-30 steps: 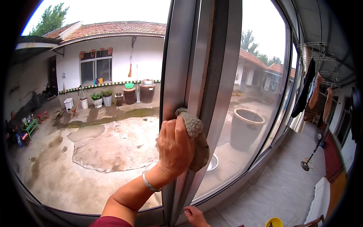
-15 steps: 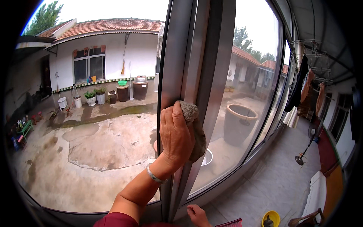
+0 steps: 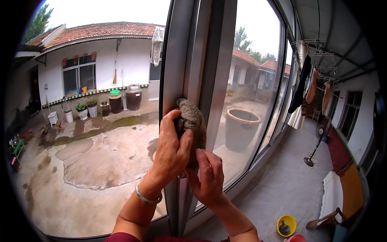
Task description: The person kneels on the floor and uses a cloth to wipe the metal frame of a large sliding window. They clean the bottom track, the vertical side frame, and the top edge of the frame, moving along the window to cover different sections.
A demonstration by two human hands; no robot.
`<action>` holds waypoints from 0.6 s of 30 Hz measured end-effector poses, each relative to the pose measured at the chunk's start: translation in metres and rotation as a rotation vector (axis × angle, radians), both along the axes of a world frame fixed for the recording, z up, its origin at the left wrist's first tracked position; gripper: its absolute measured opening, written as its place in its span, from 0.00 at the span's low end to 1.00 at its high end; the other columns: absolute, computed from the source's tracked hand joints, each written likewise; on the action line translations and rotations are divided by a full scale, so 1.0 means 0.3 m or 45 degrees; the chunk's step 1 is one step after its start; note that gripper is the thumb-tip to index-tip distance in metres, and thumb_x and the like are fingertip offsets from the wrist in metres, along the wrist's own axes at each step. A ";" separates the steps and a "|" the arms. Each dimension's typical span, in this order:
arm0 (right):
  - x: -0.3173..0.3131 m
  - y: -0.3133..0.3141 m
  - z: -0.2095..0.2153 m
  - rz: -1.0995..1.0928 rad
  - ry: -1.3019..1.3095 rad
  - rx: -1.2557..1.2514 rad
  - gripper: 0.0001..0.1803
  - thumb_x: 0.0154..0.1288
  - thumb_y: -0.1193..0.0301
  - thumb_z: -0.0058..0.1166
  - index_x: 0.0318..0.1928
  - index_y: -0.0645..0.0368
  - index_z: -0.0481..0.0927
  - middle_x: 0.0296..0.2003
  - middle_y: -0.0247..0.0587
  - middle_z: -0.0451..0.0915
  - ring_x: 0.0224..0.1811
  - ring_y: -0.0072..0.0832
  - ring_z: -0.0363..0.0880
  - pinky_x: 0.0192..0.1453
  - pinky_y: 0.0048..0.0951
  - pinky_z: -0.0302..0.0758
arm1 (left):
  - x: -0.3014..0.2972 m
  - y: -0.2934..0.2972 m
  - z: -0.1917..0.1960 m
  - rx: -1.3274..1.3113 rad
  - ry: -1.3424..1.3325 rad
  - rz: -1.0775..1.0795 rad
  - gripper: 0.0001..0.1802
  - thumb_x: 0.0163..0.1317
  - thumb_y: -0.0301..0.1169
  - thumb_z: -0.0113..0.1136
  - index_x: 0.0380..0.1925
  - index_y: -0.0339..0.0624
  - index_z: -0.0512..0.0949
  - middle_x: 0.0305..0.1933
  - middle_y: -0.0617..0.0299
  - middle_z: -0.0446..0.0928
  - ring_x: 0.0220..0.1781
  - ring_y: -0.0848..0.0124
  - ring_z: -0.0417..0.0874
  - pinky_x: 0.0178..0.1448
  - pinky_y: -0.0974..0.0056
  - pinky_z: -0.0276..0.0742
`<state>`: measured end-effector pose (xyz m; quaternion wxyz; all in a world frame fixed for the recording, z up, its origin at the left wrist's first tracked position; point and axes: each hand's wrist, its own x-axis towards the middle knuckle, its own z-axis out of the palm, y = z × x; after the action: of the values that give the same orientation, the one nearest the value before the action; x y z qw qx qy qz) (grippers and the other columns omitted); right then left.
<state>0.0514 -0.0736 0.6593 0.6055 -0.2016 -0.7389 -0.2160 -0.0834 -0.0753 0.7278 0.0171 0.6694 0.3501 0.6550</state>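
Observation:
A grey-brown cloth is bunched up against the metal window frame. Around its left side curls my left hand, fingers closed, with the thumb pressing the front; a pale bangle circles that wrist. Lower down, my right hand is closed in a pinch at the cloth's hanging lower part. The cloth and my fingers hide the frame behind them.
Glass panes flank the frame. Beyond them lie a concrete courtyard and a large vat. On the corridor floor stand a yellow basin with a dark thing inside and a standing fan. Laundry hangs at the right.
My right hand has risen from low beside the frame to the cloth. My left hand has turned, bringing its thumb to the front. The view has shifted slightly right.

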 end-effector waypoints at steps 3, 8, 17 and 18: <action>-0.114 0.040 0.078 -0.247 -0.006 0.029 0.28 0.68 0.68 0.59 0.62 0.70 0.69 0.61 0.59 0.67 0.58 0.48 0.70 0.61 0.44 0.68 | -0.032 -0.030 0.013 -0.108 -0.064 -0.208 0.25 0.75 0.36 0.46 0.65 0.28 0.62 0.61 0.40 0.70 0.64 0.50 0.72 0.71 0.56 0.63; -0.227 0.147 0.108 -0.368 0.201 0.123 0.33 0.67 0.68 0.59 0.67 0.68 0.62 0.64 0.63 0.63 0.59 0.55 0.67 0.63 0.50 0.65 | -0.068 0.006 -0.046 0.003 -0.157 -0.462 0.27 0.80 0.40 0.39 0.68 0.29 0.63 0.68 0.46 0.69 0.71 0.58 0.68 0.75 0.61 0.59; -0.232 0.190 0.335 -0.414 0.129 0.303 0.41 0.59 0.72 0.64 0.71 0.66 0.61 0.62 0.62 0.63 0.56 0.54 0.70 0.60 0.49 0.68 | -0.010 0.038 -0.424 0.051 0.054 0.108 0.29 0.56 0.22 0.64 0.57 0.32 0.64 0.52 0.40 0.71 0.44 0.50 0.79 0.44 0.54 0.79; -0.225 0.197 0.385 -0.464 0.121 0.328 0.42 0.58 0.72 0.64 0.71 0.69 0.60 0.61 0.63 0.62 0.56 0.53 0.70 0.59 0.48 0.69 | 0.006 0.054 -0.420 0.086 0.154 0.233 0.30 0.55 0.26 0.67 0.56 0.33 0.65 0.47 0.41 0.72 0.39 0.47 0.80 0.37 0.52 0.79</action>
<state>-0.0160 -0.0145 0.7746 0.6114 -0.2628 -0.6272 -0.4048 -0.0816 -0.0592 0.6019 -0.0864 0.6732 0.3880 0.6236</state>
